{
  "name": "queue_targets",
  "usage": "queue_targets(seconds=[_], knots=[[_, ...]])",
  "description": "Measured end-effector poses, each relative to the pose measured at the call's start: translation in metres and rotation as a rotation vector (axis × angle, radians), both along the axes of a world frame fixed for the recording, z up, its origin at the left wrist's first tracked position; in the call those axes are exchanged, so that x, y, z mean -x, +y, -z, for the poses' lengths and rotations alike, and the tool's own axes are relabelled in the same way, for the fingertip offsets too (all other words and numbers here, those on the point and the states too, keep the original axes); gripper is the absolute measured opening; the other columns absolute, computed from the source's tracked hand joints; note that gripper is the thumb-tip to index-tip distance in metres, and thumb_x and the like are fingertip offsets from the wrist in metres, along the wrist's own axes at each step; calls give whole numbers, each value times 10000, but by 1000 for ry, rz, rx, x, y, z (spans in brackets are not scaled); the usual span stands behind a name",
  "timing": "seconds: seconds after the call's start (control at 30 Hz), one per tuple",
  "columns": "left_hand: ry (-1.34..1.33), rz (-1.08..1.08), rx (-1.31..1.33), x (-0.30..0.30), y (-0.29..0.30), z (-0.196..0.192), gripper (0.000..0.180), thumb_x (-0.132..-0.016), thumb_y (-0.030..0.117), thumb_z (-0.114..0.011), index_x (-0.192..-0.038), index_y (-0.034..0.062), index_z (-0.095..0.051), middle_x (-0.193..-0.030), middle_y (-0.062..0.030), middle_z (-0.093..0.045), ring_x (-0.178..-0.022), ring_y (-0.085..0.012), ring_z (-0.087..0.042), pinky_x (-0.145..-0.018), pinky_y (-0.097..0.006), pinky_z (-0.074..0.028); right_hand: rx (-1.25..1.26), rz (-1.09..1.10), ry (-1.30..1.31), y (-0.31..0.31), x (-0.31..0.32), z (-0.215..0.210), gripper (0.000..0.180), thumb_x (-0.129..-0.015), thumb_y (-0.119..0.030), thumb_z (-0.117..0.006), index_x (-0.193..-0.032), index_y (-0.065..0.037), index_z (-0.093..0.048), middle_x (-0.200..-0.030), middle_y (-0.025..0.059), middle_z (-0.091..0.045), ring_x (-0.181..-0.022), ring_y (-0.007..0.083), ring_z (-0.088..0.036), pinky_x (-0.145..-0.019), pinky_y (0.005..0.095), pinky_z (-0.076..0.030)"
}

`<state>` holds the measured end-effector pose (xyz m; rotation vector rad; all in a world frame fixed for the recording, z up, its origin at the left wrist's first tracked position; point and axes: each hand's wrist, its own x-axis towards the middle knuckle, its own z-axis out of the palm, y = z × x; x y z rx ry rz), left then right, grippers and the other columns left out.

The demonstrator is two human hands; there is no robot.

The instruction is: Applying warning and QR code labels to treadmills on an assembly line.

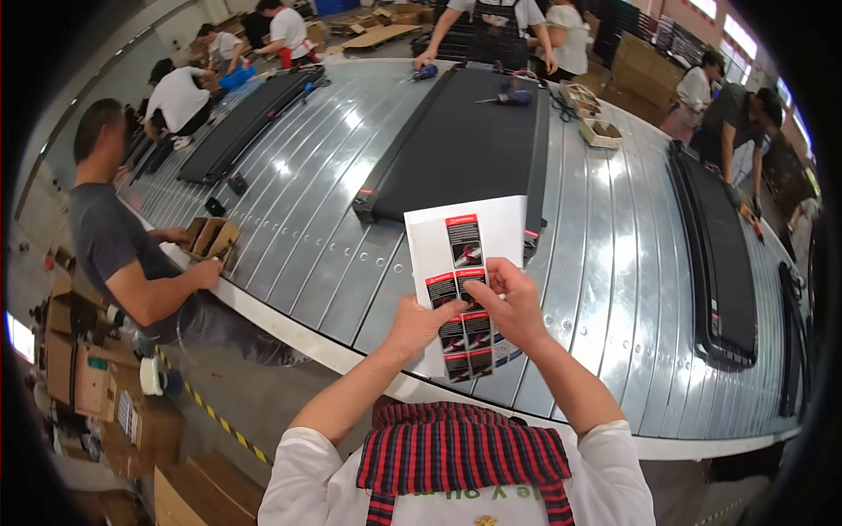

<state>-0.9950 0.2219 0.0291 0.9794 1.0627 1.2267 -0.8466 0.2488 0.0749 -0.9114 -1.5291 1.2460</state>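
Held over the near edge of the table is a sheet of red-and-black stickers (465, 337) with small pictures, in front of a white paper sheet (431, 237). My left hand (412, 327) grips its left side, thumb on top. On the right, my right hand (516, 307) pinches the same sheet, its thumb lying over one sticker near my left thumb. The fingers behind the paper are hidden. Beyond the paper lies a long black panel with side rails (465, 145), and a power drill (513, 95) rests on its far end.
More black panels lie on the slatted metal table (333, 210), one at far left (237, 131) and one at right (719, 263). A co-worker (132, 228) stands at left beside an open cardboard box (210, 237). Across the table, another person's hand touches a drill (424, 72). Small boxes (601, 133) sit behind.
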Motion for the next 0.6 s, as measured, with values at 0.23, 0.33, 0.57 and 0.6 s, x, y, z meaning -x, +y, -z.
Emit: queue_targets(seconds=[0.23,0.33,0.57,0.6], knots=[[-92,-140,44,27,31,-17,366,-742,200,-652,-1004,-27,-536,-929,-77,-579,-810,-141,-540,-708,-255,-437,-239,105,-254,13,19,0,208,-749,-40,-591,-936,3,-512,-677,26,-569,-577,48,-480,-528,198,-384],[-259,-148,-144,38,45,-20,382,-742,219,-654,-1012,-24,-535,-942,-84,-574,-816,-139,-537,-728,-258,-429,-128,168,-308,13,28,4,238,-734,-53,-609,-945,2,-513,-638,16,-553,-560,54,-463,-520,196,-373],[-89,75,-161,41,63,-9,379,-768,317,-618,-956,-9,-572,-907,-44,-578,-822,-109,-511,-726,-243,-405,-700,564,-562,17,52,8,259,-671,-68,-666,-895,-26,-543,-818,105,-542,-684,199,-540,-591,266,-442],[-95,108,-156,42,66,-9,379,-768,317,-618,-956,-9,-572,-907,-44,-578,-822,-109,-511,-726,-243,-405,-574,505,-497,17,54,10,244,-676,-67,-663,-883,-23,-542,-806,101,-544,-679,193,-540,-592,263,-444]])
